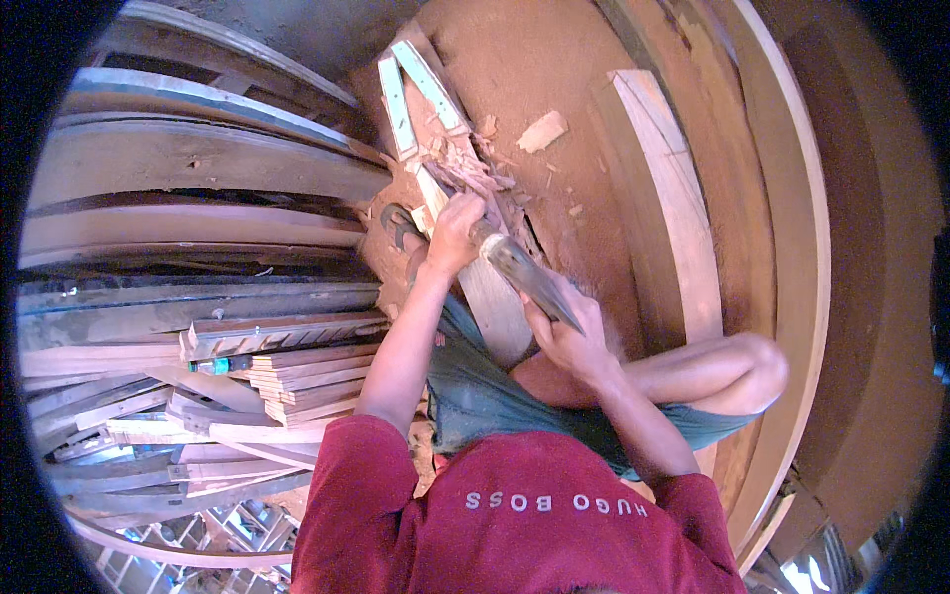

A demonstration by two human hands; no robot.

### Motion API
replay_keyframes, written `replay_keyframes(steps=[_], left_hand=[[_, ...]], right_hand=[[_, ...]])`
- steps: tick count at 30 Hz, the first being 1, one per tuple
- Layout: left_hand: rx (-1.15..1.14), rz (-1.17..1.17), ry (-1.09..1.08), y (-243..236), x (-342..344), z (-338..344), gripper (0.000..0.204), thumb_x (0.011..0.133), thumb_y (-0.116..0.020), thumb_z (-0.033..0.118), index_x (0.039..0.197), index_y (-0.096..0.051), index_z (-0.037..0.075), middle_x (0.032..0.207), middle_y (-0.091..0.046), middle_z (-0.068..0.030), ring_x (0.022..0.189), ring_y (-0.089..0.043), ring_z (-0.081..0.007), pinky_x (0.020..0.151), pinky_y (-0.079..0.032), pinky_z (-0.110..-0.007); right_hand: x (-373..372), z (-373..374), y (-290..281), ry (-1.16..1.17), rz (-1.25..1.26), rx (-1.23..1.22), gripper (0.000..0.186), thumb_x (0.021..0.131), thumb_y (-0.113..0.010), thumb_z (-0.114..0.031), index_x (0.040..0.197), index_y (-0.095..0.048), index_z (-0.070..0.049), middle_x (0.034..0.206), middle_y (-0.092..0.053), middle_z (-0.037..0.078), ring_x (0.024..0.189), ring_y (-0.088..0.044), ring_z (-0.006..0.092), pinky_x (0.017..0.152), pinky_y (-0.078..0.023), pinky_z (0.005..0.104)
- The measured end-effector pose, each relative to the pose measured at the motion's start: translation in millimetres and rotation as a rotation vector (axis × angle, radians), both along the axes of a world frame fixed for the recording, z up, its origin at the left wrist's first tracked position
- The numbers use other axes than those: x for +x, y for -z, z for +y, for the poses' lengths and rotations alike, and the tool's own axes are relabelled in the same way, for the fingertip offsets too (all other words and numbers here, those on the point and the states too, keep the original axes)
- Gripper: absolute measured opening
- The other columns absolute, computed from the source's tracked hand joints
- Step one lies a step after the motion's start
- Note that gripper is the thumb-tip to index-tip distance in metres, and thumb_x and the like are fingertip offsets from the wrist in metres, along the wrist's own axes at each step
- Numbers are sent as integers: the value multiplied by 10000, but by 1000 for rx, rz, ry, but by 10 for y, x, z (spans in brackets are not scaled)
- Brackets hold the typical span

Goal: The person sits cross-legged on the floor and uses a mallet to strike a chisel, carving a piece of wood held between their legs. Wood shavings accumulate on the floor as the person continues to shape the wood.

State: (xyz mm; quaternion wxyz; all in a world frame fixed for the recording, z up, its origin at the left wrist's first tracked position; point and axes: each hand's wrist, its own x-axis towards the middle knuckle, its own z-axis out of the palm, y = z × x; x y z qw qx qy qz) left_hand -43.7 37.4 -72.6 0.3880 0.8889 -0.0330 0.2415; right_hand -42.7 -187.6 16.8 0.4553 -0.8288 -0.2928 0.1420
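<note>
I sit on the dirt floor with a pale wooden plank (495,297) running under my bent legs. My left hand (455,233) is closed at the plank's far part, beside a heap of fresh wood chips (475,170). It grips the far end of a long, tapered grey-brown tool (524,277). My right hand (572,337) is closed around the near, narrow end of the same tool. The tool slants across the plank between the two hands. Its working tip is hidden by my left hand.
Two pale green-white slats (398,104) lie beyond the chips, with a loose wood chunk (542,131) nearby. Stacked planks (297,381) and a green-capped bottle (223,364) are at my left. A sandal (396,223) lies by the plank. Curved boards (673,208) lie to the right.
</note>
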Motion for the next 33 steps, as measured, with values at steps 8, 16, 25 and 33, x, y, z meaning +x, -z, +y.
replay_keyframes(steps=[8,16,25,33], left_hand=[[-8,104,6,115,-48,52,191,683,-674,108,748,-518,20,716,-484,-145,695,-513,-352,618,-415,-410],[-44,-11,-93,229,-29,31,184,727,-695,119,771,-548,17,752,-540,-141,744,-558,-341,687,-441,-418],[-79,-132,-268,-121,696,-204,220,803,-687,62,715,-487,34,674,-496,-151,658,-524,-352,614,-438,-413],[-94,54,-155,2,127,44,223,661,-744,42,812,-584,7,779,-599,-142,762,-622,-327,684,-499,-382]], right_hand=[[21,-2,327,-30,-34,-116,302,799,-669,-125,1070,-598,-12,829,-666,195,742,-659,382,643,-533,444],[-13,68,361,-3,-29,-201,259,827,-662,-141,1047,-600,-19,788,-665,188,741,-672,374,624,-529,431],[54,-170,-84,174,133,25,197,847,-662,-108,1022,-665,-18,887,-700,158,788,-690,262,706,-529,368],[34,-187,-44,130,54,129,220,854,-668,-40,1064,-626,11,901,-665,79,750,-617,162,705,-493,322]])
